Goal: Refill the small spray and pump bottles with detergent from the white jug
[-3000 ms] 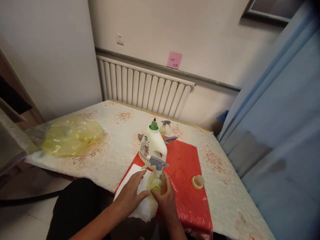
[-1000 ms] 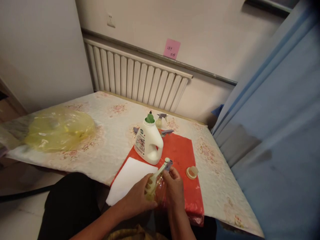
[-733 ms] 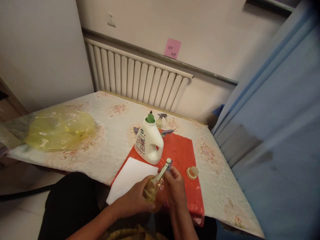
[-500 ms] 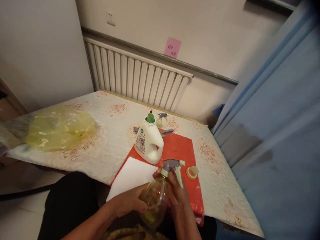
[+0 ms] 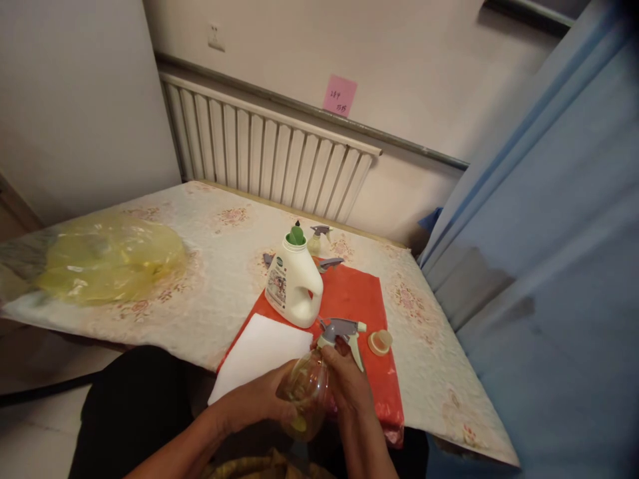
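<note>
A clear spray bottle (image 5: 312, 386) with a grey and white trigger head is held over the near table edge, slightly tilted. My left hand (image 5: 267, 399) is wrapped round its body from the left. At the neck, just under the trigger head, my right hand (image 5: 347, 376) has its fingers closed on the collar. A little yellowish liquid seems to lie low in the bottle. Beyond it stands a white detergent jug (image 5: 294, 286), uncapped, with something green in its mouth. To the right sits a pale translucent cap (image 5: 380, 342).
Under the jug lies a red plastic sheet (image 5: 349, 293), with white paper (image 5: 264, 352) at its left. A second spray bottle (image 5: 317, 239) stands behind the jug. Yellow plastic bag (image 5: 114, 259) lies on the flowered tablecloth (image 5: 214, 266). A blue curtain (image 5: 549, 219) hangs at right.
My right hand's fingers have shifted round the spray bottle's collar. The left hand keeps its hold on the body. The whole view has moved slightly.
</note>
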The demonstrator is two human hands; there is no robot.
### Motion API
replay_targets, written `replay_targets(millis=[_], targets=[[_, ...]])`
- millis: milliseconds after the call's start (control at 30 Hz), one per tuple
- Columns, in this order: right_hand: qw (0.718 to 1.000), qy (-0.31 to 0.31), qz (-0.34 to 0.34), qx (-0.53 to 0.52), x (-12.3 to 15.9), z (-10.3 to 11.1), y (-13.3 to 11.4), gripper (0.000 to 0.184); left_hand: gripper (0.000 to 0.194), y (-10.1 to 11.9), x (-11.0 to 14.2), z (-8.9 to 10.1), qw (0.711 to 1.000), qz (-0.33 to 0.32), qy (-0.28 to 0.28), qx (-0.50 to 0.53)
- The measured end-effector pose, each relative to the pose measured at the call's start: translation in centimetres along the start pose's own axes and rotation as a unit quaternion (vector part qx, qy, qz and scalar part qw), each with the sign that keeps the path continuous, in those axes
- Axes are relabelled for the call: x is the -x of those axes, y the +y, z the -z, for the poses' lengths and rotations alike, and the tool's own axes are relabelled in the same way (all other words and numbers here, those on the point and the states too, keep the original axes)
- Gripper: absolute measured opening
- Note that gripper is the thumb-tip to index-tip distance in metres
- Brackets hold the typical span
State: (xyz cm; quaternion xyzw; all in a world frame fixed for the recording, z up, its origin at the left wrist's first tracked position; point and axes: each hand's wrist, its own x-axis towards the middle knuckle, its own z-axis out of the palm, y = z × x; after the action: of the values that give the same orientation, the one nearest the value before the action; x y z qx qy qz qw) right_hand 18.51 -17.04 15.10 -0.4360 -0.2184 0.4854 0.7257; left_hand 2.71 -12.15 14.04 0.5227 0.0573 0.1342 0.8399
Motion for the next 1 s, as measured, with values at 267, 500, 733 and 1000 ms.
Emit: replay_targets(millis=[267,500,733,1000], targets=[[0.998,-0.033,-0.012,-0.055,0.0,-0.7,-1.2,0.036,0.082,-0.6,0.2,-0.1,0.998,0.016,-0.01,0.054],[0.994,-0.042,0.0,-0.097,-0.9,-0.1,-1.8,0.028,0.08,-0.2,0.1,-0.2,1.0,0.021,-0.007,0.018],[0.996,-0.032,0.053,-0.067,-2.3,0.2,-4.1,0.032,0.08,-1.2,0.3,0.5,0.998,0.034,0.032,-0.048],[0.995,-0.002,0.098,-0.01,-3.5,1.0,-5.9,0.034,0.089,-1.9,0.6,1.3,0.983,0.066,0.076,-0.154]])
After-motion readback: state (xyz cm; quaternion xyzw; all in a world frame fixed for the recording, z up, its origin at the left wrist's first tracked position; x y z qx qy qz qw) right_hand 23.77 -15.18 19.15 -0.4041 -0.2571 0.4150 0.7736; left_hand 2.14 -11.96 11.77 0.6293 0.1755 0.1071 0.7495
